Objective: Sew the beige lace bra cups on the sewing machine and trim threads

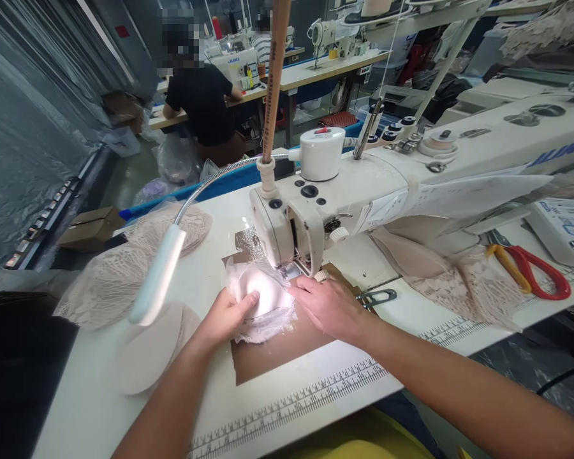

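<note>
A pale bra cup with lace edging [268, 294] lies under the needle area of a white sewing machine [287, 223]. My left hand [230, 313] grips its left side, thumb on top and fingers hidden beneath. At the cup's right edge, close by the presser foot, my right hand [328, 307] pinches the lace with its fingertips. Brown tape or sheet [263, 360] covers the machine bed under the work. The needle itself is hard to make out.
Lace pieces [103, 284] and beige foam cups [146, 354] lie left. A lamp [160, 274] hangs over them. Lace fabric [459, 280] and red-and-yellow-handled scissors [538, 271] lie right. A printed ruler [316, 398] runs along the front edge. A person [203, 102] sits behind.
</note>
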Motion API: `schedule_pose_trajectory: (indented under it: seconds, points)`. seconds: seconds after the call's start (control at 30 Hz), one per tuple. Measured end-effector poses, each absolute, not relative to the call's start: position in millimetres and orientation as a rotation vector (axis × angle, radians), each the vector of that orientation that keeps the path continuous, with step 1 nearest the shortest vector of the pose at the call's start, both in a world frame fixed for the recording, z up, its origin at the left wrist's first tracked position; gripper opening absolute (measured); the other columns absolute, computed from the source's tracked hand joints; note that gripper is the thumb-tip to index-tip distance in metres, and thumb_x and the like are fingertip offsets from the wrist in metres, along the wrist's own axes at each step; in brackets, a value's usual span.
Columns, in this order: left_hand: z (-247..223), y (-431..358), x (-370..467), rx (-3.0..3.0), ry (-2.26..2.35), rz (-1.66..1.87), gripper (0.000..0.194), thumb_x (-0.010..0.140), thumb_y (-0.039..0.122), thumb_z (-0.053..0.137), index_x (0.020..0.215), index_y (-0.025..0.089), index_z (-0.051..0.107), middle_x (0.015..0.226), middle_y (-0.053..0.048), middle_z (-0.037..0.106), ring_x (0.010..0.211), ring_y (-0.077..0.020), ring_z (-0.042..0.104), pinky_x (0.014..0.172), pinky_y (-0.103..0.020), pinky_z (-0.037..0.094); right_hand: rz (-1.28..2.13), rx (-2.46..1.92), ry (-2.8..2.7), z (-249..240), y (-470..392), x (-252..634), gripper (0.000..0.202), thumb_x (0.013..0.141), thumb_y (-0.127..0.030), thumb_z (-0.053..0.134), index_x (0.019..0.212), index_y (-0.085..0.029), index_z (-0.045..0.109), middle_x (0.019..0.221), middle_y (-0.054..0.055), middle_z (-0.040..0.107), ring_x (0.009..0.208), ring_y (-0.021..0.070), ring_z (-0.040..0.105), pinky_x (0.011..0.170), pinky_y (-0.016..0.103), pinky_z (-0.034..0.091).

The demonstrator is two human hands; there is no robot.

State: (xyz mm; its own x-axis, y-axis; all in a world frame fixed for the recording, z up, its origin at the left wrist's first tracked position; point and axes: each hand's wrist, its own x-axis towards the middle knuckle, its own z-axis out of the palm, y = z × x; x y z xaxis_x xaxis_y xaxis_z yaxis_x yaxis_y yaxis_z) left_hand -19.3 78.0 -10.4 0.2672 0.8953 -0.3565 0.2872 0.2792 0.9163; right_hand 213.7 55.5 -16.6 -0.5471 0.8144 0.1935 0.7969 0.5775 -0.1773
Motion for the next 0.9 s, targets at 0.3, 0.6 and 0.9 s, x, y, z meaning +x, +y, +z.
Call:
schedule_pose_trajectory:
  seconds: [0.3, 0.6, 0.9]
  points:
    - [-9.2, 81.1, -16.3, 1.291, 1.283, 0.702, 0.051, 0.073, 0.047, 0.069, 0.110, 0.014, 0.062, 0.098, -0.007, 0.069, 0.091, -0.0238, 0.062, 0.079, -0.028, 0.047, 0.056, -1.318, -2.549, -20.6, 55.0, 214.6, 0.020, 0.087, -0.008, 0.043, 0.090, -0.015, 0.062, 0.086, 0.005, 0.059, 0.072, 0.0155, 0.046, 0.061, 0.029, 0.025]
    - [-13.2, 82.2, -17.1, 1.355, 1.394, 0.695, 0.047, 0.074, 0.051, 0.066, 0.101, 0.012, 0.066, 0.087, -0.007, 0.069, 0.081, -0.0245, 0.063, 0.072, -0.030, 0.048, 0.079, -1.477, -2.519, -16.6, 56.6, 205.9, 0.031, 0.082, -0.004, 0.044, 0.103, -0.014, 0.064, 0.083, 0.007, 0.061, 0.074, 0.0176, 0.049, 0.060, 0.031, 0.027]
    - [-15.2, 81.2, -21.5, 1.415, 1.412, 0.717, 0.057, 0.078, 0.051, 0.063, 0.118, 0.012, 0.060, 0.110, -0.011, 0.067, 0.101, -0.0297, 0.061, 0.088, -0.036, 0.046, 0.126, -1.393, -2.489, -17.7, 57.4, 210.5, 0.031, 0.084, -0.005, 0.044, 0.106, -0.016, 0.063, 0.083, 0.005, 0.060, 0.067, 0.0151, 0.044, 0.059, 0.030, 0.027]
